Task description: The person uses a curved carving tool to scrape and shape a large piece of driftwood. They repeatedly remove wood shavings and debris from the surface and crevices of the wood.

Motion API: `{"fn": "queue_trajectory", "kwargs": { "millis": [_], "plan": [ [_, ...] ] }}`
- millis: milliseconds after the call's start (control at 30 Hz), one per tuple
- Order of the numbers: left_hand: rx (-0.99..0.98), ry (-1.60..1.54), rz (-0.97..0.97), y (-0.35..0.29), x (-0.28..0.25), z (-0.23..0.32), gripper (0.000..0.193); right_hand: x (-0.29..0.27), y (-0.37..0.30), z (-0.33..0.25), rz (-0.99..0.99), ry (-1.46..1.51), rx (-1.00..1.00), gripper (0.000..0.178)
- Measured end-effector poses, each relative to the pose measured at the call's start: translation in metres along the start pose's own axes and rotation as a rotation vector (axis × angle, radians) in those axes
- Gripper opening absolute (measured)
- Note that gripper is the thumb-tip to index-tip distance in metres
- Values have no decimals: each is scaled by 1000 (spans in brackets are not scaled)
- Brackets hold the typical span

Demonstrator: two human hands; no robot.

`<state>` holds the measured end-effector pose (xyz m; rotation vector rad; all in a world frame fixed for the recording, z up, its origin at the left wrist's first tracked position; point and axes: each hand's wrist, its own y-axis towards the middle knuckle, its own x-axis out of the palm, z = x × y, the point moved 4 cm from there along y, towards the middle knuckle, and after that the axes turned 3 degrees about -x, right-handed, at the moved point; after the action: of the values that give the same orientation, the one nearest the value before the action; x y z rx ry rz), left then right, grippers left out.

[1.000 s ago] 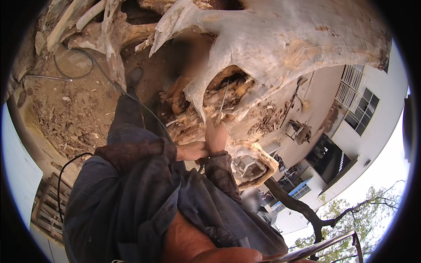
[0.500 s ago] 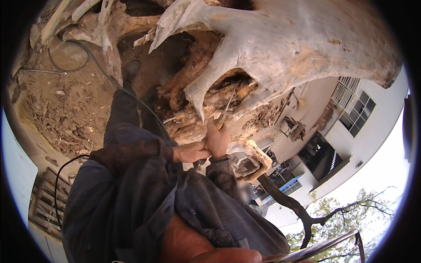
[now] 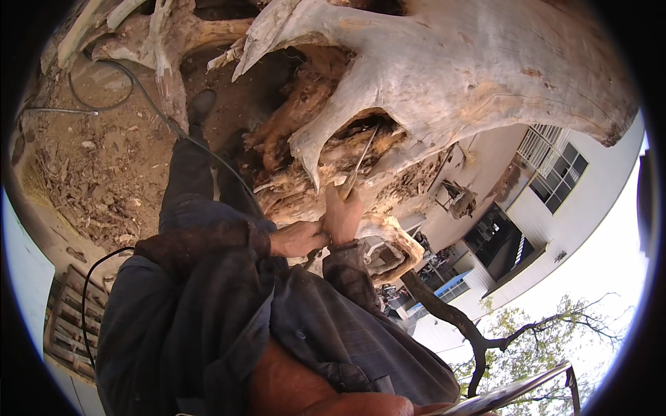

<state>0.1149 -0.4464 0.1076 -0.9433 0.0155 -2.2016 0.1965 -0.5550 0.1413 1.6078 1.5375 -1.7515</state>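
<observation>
Hands, two, together at frame centre, right hand [image 3: 343,215] clamped on one thin metal rod [image 3: 361,161], left hand [image 3: 297,239] touching it, rod's long axis ran up-right into one pale tree stump [image 3: 444,76].

bare dirt ground [image 3: 90,159] carries a big weathered tree stump [image 3: 444,76]. left of the stump, wood chips [image 3: 76,194] lie scattered on the dirt, and a dark cable [image 3: 104,104] loops beside its roots.
</observation>
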Motion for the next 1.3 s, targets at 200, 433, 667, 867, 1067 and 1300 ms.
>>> {"fn": "queue_trajectory", "kwargs": {
  "millis": [200,433,667,867,1067,1300],
  "plan": [
    [-161,-112,-95,-12,-6,-3,39,10,25,28,16,-44,113,42],
    [-183,-213,321,-72,-90,-24,38,26,9,56,14,135,-50,38],
    [-190,-271,988,-164,-154,-36,34,3,32,51,-28,115,19,59],
    [-55,-351,1341,-244,-146,-78,22,19,12,66,-32,183,-111,57],
    [37,-408,1369,-253,-109,-77,22,22,31,62,24,188,-145,48],
    [-51,-396,1313,-252,-106,-61,17,27,-5,79,-53,216,8,60]
  ]
}}
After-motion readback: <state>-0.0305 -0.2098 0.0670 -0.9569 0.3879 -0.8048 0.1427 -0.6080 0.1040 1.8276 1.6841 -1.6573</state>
